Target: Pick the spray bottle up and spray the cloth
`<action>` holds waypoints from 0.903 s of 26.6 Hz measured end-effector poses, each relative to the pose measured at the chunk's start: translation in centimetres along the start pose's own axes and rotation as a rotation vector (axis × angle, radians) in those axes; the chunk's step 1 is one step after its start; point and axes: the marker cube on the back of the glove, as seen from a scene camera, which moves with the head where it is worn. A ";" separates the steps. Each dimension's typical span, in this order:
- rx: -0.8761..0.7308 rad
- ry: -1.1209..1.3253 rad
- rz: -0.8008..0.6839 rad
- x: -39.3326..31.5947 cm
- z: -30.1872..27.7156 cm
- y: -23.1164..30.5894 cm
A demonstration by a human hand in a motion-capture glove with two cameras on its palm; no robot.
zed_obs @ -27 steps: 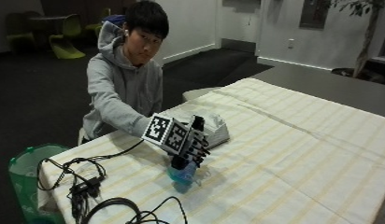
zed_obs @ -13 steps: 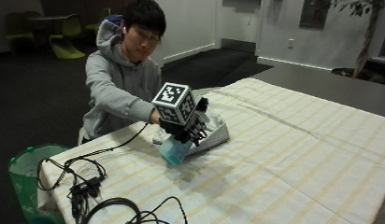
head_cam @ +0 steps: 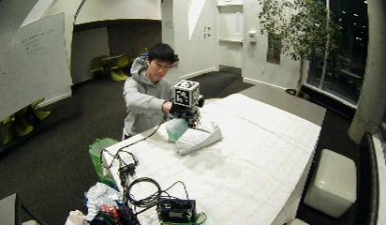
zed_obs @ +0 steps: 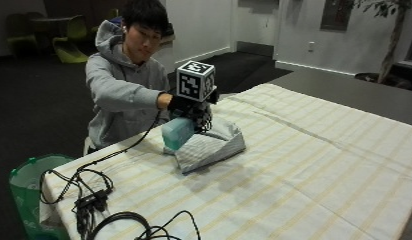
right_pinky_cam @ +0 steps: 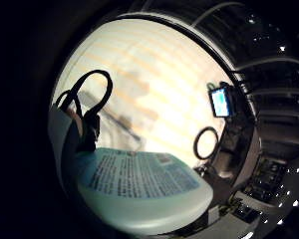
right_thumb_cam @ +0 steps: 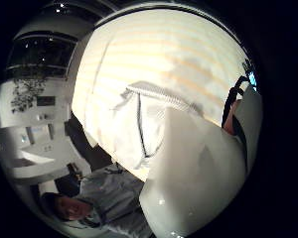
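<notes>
Lifted clear of the tabletop since a second ago, the pale teal spray bottle (zed_obs: pixel 177 133) now hangs tilted in the air over the near-left end of the table, where earlier it stood lower, close to the striped surface. A long table (zed_obs: pixel 312 165) under a cream tablecloth with faint yellow stripes fills most of the scene, running from near left to far right. A person in a grey hoodie (zed_obs: pixel 119 95) sits at its far-left side, arm stretched forward.

A folded grey-and-white cloth (zed_obs: pixel 212 145) lies on the table just right of the bottle, its near edge almost under the bottle's base. A green bin (zed_obs: pixel 29 180) stands on the floor at the near-left corner, and black cables (zed_obs: pixel 93 200) trail across that end of the table.

The gloved right hand (zed_obs: pixel 189 107) grips the bottle at its top, fingers curled round the neck; the label side shows large in the palm view (right_pinky_cam: pixel 139 174).

With pickup apparently done and the bottle held beside the cloth, the spraying step looks ready to begin. The nozzle itself is hidden, so its aim cannot be told.
</notes>
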 end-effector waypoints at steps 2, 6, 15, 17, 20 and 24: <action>-0.032 0.006 -0.005 -0.5 1.6 0.2; -0.076 0.003 -0.007 -1.0 4.3 0.5; -0.042 0.031 -0.001 -1.6 1.2 1.3; -0.020 0.043 0.008 -1.6 -0.5 1.5; -0.008 0.050 0.009 -1.4 -1.7 1.6; -0.024 0.043 0.014 -1.4 -0.8 1.6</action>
